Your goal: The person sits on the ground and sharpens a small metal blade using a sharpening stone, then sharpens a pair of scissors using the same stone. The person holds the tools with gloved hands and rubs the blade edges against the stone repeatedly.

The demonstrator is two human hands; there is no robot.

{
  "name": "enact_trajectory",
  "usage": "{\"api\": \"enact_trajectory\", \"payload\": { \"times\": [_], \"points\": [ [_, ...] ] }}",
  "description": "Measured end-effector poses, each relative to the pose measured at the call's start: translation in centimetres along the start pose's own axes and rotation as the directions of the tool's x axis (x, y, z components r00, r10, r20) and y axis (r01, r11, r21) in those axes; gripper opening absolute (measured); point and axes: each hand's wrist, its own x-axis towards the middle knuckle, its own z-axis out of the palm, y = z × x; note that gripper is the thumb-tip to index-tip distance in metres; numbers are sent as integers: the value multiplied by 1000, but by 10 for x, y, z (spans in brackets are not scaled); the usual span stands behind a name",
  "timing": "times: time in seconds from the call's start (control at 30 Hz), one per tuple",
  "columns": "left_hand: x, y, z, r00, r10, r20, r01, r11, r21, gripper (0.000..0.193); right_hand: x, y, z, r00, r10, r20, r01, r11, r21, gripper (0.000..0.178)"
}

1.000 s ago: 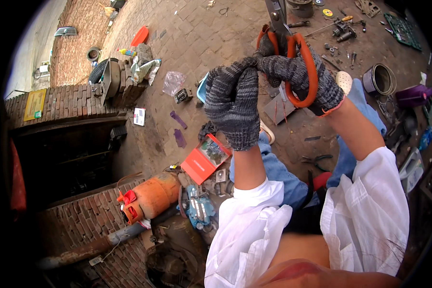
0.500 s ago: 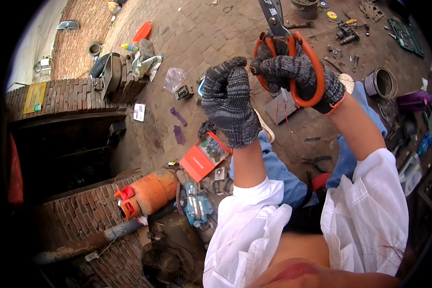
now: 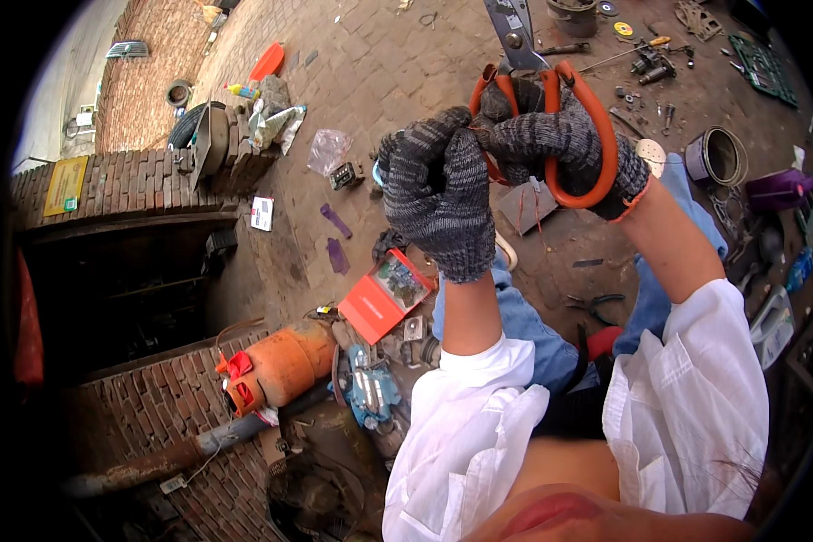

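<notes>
Both hands wear dark grey knitted gloves and are raised in front of me. My right hand (image 3: 551, 140) holds large scissors (image 3: 515, 42) with orange-coated handle loops, blades pointing up and away. One loop runs around the outside of the palm. My left hand (image 3: 444, 203) is closed in a pinch, thumb and forefinger tips against the right fingertips. Whatever sits in that pinch is too small to make out. Below the right hand, thin red strands (image 3: 539, 217) hang before a grey flat plate (image 3: 520, 210) on the ground.
On the brick ground lie an open red box (image 3: 372, 309), pliers (image 3: 594, 307), an open tin can (image 3: 717, 157), a purple bottle (image 3: 780, 190) and a green tool case (image 3: 764, 68). At lower left are an orange gas cylinder (image 3: 285, 366) and a rusty pipe (image 3: 144, 465).
My left hand has turned and shifted slightly right, so its fingertips now meet the right hand's. The scissors remain in my right hand, moved only a little.
</notes>
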Motion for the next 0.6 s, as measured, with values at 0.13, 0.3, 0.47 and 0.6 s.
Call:
{"api": "enact_trajectory", "payload": {
  "times": [0.13,0.3,0.47,0.6],
  "points": [
    [-1,-1,1,998,-62,20,63,995,-71,17,1,-12,5,1000,22,-17,-23,999,-35,35],
    [1,-3,2,989,-148,-16,143,975,-170,16,0,-14,3,996,-83,-20,77,976,-203,34],
    [1,-2,-4,980,-195,32,197,963,-181,16,0,-23,7,999,-5,-42,-4,980,-197,34],
    [-1,-4,1,995,-97,-9,95,986,-140,14,-1,-19,7,999,-5,-45,-2,985,-171,33]
  ]
}}
